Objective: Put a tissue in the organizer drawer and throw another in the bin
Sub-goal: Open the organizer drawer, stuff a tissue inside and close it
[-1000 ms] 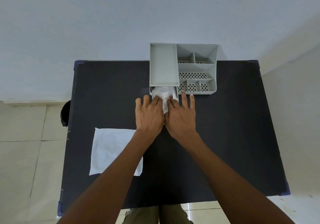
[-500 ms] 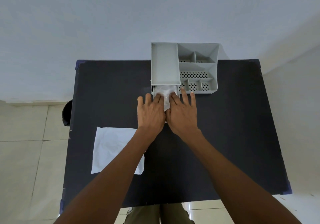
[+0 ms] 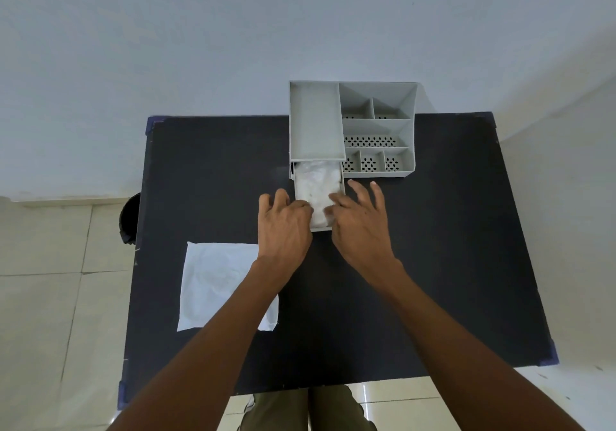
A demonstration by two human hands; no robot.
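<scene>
The grey organizer [image 3: 376, 130] stands at the table's far edge with its lower drawer [image 3: 320, 229] pulled out toward me. A crumpled white tissue [image 3: 316, 187] lies inside the drawer. My left hand [image 3: 283, 227] rests at the drawer's front left corner, with bent fingertips on the tissue's near end. My right hand [image 3: 361, 227] is at the front right corner, fingers spread, its index finger and thumb touching the tissue. A second white tissue [image 3: 213, 280] lies flat on the table's left side, partly under my left forearm. The black bin [image 3: 128, 219] shows on the floor beside the table's left edge.
The black table [image 3: 450, 264] has blue corner guards. A white wall rises right behind the organizer. Tiled floor lies to the left and in front. My legs are at the table's near edge.
Both hands have drawn back slightly toward me and gone from flat to curled. More of the tissue now shows inside the drawer.
</scene>
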